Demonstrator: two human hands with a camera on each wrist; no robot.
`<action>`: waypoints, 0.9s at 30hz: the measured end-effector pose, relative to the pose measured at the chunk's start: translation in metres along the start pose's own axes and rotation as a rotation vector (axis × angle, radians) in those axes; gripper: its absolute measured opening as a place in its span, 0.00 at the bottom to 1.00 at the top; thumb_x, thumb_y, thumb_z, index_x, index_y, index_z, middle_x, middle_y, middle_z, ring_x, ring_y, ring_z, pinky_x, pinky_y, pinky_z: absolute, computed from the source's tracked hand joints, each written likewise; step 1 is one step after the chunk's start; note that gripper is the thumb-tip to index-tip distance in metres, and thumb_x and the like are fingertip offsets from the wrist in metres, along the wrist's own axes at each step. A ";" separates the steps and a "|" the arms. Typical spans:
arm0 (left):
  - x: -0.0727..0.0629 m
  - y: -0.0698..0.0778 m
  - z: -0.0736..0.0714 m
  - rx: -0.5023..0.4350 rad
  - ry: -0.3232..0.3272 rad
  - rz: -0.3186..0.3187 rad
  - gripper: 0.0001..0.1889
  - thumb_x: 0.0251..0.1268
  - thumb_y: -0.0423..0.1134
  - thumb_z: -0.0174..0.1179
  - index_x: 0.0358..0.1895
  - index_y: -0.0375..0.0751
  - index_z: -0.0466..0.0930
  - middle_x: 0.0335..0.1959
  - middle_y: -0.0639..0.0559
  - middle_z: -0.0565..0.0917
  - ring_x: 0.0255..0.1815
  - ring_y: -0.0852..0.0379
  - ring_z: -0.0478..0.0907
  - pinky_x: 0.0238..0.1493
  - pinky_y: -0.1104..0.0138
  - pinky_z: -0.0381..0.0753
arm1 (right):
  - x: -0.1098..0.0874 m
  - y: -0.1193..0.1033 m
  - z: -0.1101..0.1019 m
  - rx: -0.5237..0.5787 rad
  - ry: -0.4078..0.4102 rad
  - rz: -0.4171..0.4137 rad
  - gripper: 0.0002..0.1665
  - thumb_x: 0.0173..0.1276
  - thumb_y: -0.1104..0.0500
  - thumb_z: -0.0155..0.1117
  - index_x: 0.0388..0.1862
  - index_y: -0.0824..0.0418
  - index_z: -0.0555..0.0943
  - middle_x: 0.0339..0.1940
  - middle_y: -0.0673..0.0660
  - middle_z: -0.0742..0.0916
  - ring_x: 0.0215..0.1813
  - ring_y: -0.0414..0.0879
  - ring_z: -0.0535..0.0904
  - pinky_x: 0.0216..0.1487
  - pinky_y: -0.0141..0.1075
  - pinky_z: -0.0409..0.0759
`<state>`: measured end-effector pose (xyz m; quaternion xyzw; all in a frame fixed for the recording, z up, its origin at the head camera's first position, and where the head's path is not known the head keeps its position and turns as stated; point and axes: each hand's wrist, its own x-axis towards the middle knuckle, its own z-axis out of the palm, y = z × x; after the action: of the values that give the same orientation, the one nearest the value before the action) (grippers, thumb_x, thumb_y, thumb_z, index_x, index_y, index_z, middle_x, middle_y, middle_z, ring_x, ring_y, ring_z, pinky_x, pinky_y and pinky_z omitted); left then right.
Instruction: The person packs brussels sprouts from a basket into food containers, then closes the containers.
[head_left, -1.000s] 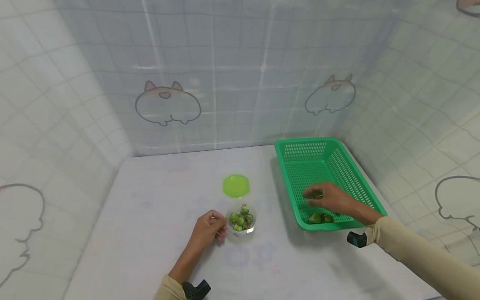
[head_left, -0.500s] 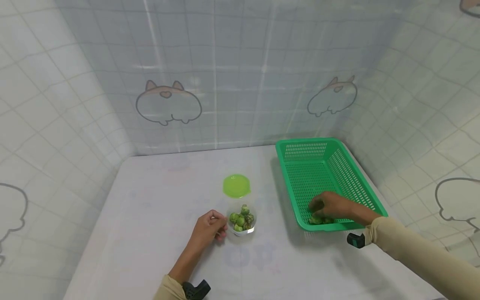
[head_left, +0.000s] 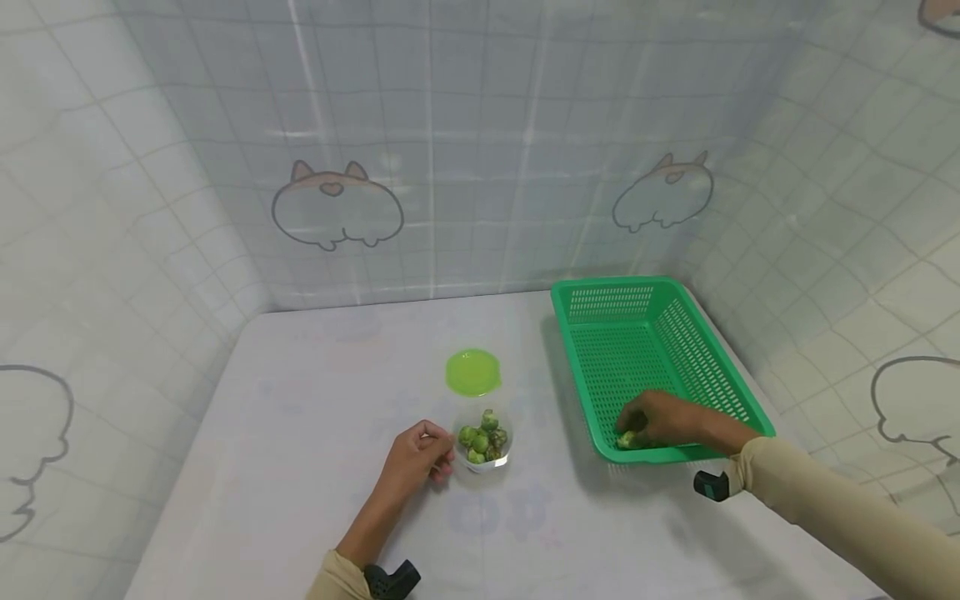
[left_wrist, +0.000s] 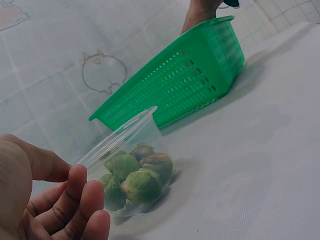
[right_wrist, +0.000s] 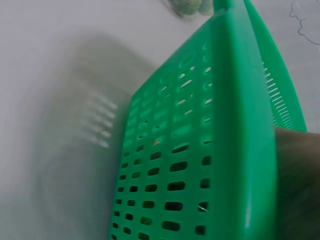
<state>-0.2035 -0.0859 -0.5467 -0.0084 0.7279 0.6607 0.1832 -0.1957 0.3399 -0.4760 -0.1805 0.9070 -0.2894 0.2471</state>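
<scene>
Brussels sprouts fill a small clear plastic tub in the middle of the table. At the tub's left side, my left hand pinches its rim between thumb and fingers, as the left wrist view shows. To the right, my right hand is down inside the green basket, fingers bent downward over the sprouts at its near end. One Brussels sprout shows under the fingertips; I cannot tell whether they grip it. In the right wrist view the basket's wall hides the fingers.
A flat lime-green lid lies behind the tub. The basket's raised rim stands between the tub and my right hand. White tiled-pattern curtains with cartoon drawings enclose the table at the back and sides.
My right hand has gone lower into the basket, its fingers closing in on the sprouts at the near end. The left hand and the tub have stayed in place.
</scene>
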 end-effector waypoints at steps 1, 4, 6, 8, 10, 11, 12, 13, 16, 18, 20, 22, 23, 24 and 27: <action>0.000 0.000 0.000 -0.001 0.001 0.001 0.11 0.70 0.39 0.64 0.43 0.35 0.77 0.30 0.38 0.86 0.25 0.52 0.81 0.27 0.60 0.83 | 0.001 0.000 0.001 -0.011 0.002 -0.009 0.13 0.66 0.60 0.72 0.49 0.60 0.87 0.45 0.53 0.88 0.47 0.47 0.84 0.45 0.38 0.83; 0.000 -0.001 0.000 -0.003 0.003 -0.002 0.11 0.69 0.39 0.64 0.43 0.34 0.77 0.30 0.38 0.86 0.25 0.52 0.81 0.26 0.60 0.83 | 0.002 0.002 0.002 -0.037 0.002 -0.027 0.12 0.65 0.61 0.73 0.47 0.59 0.87 0.43 0.51 0.88 0.46 0.45 0.84 0.44 0.37 0.83; 0.000 -0.001 0.000 -0.002 0.004 -0.005 0.11 0.69 0.39 0.64 0.43 0.35 0.77 0.30 0.38 0.86 0.25 0.52 0.81 0.27 0.60 0.83 | 0.002 0.002 0.003 -0.037 -0.001 -0.032 0.12 0.64 0.63 0.73 0.46 0.60 0.87 0.43 0.51 0.88 0.45 0.45 0.84 0.43 0.36 0.83; 0.000 -0.001 0.000 0.001 0.005 -0.006 0.11 0.70 0.39 0.64 0.43 0.34 0.77 0.30 0.38 0.86 0.25 0.52 0.81 0.27 0.60 0.83 | 0.003 0.002 0.003 -0.032 -0.005 -0.031 0.12 0.63 0.64 0.73 0.46 0.60 0.87 0.43 0.51 0.88 0.45 0.45 0.84 0.43 0.36 0.83; 0.000 -0.001 0.000 0.002 0.006 -0.004 0.11 0.70 0.39 0.64 0.43 0.34 0.77 0.30 0.39 0.86 0.25 0.52 0.81 0.26 0.60 0.83 | 0.002 0.002 0.003 -0.030 -0.005 -0.025 0.12 0.63 0.64 0.73 0.46 0.60 0.87 0.43 0.50 0.88 0.45 0.45 0.84 0.43 0.36 0.83; 0.000 -0.001 0.000 0.003 0.007 -0.004 0.11 0.70 0.39 0.64 0.43 0.34 0.77 0.30 0.39 0.86 0.25 0.52 0.81 0.26 0.60 0.83 | 0.002 0.002 0.003 -0.028 -0.006 -0.026 0.12 0.63 0.64 0.73 0.46 0.60 0.87 0.43 0.50 0.88 0.45 0.45 0.84 0.43 0.36 0.83; 0.000 -0.001 0.000 0.003 0.007 -0.002 0.11 0.70 0.39 0.64 0.43 0.34 0.77 0.30 0.39 0.86 0.25 0.52 0.81 0.26 0.60 0.83 | 0.002 0.001 0.003 -0.027 -0.004 -0.025 0.12 0.64 0.63 0.73 0.46 0.59 0.87 0.43 0.50 0.88 0.45 0.44 0.84 0.43 0.35 0.83; 0.000 -0.001 0.000 0.004 0.008 -0.001 0.10 0.70 0.39 0.64 0.43 0.34 0.77 0.30 0.39 0.86 0.25 0.52 0.81 0.26 0.60 0.83 | 0.002 0.002 0.003 -0.026 -0.003 -0.030 0.11 0.64 0.63 0.73 0.46 0.59 0.87 0.43 0.50 0.88 0.45 0.44 0.84 0.42 0.36 0.83; 0.001 -0.001 -0.001 0.006 0.006 -0.004 0.10 0.70 0.39 0.64 0.43 0.34 0.77 0.30 0.39 0.86 0.25 0.52 0.81 0.26 0.60 0.83 | 0.002 0.001 0.003 -0.015 0.005 -0.030 0.11 0.64 0.63 0.72 0.47 0.59 0.87 0.43 0.51 0.88 0.45 0.45 0.84 0.43 0.36 0.83; 0.000 -0.001 -0.001 0.008 0.005 -0.005 0.11 0.69 0.39 0.64 0.43 0.34 0.77 0.30 0.39 0.86 0.25 0.52 0.81 0.27 0.60 0.83 | 0.001 0.001 0.002 -0.004 0.011 -0.030 0.12 0.65 0.63 0.72 0.47 0.59 0.87 0.44 0.52 0.88 0.46 0.46 0.84 0.43 0.36 0.82; 0.001 -0.001 -0.001 0.010 0.005 -0.008 0.11 0.69 0.39 0.64 0.43 0.34 0.77 0.30 0.39 0.86 0.25 0.52 0.81 0.27 0.60 0.83 | 0.000 0.002 0.002 0.005 0.024 -0.030 0.12 0.65 0.63 0.71 0.48 0.60 0.87 0.45 0.52 0.88 0.46 0.47 0.84 0.43 0.37 0.82; 0.001 -0.001 -0.001 0.011 0.006 -0.008 0.11 0.70 0.39 0.64 0.43 0.34 0.77 0.31 0.38 0.86 0.26 0.52 0.82 0.27 0.60 0.83 | 0.000 0.002 0.001 0.007 0.041 -0.030 0.13 0.65 0.64 0.71 0.48 0.61 0.87 0.45 0.52 0.88 0.46 0.46 0.84 0.43 0.36 0.82; 0.001 -0.001 -0.001 0.012 0.007 -0.008 0.11 0.70 0.39 0.64 0.43 0.34 0.77 0.31 0.38 0.86 0.26 0.52 0.82 0.27 0.60 0.83 | 0.000 0.002 0.001 0.011 0.049 -0.029 0.13 0.65 0.64 0.71 0.49 0.61 0.86 0.44 0.52 0.88 0.45 0.45 0.84 0.42 0.36 0.82; 0.001 -0.001 -0.001 0.014 0.008 -0.009 0.11 0.70 0.39 0.64 0.43 0.34 0.77 0.31 0.38 0.86 0.26 0.52 0.82 0.27 0.59 0.83 | 0.000 0.002 0.001 0.009 0.057 -0.030 0.13 0.65 0.64 0.70 0.49 0.61 0.86 0.44 0.52 0.88 0.45 0.45 0.84 0.42 0.35 0.82; 0.001 -0.001 0.000 0.015 0.010 -0.008 0.11 0.70 0.39 0.64 0.43 0.34 0.77 0.31 0.38 0.86 0.26 0.52 0.82 0.27 0.59 0.83 | 0.000 -0.001 -0.001 0.026 0.074 -0.011 0.13 0.65 0.65 0.70 0.49 0.63 0.86 0.43 0.54 0.88 0.44 0.44 0.83 0.38 0.34 0.82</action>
<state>-0.2042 -0.0862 -0.5477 -0.0133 0.7338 0.6543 0.1822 -0.1961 0.3397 -0.4753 -0.1715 0.9107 -0.3089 0.2140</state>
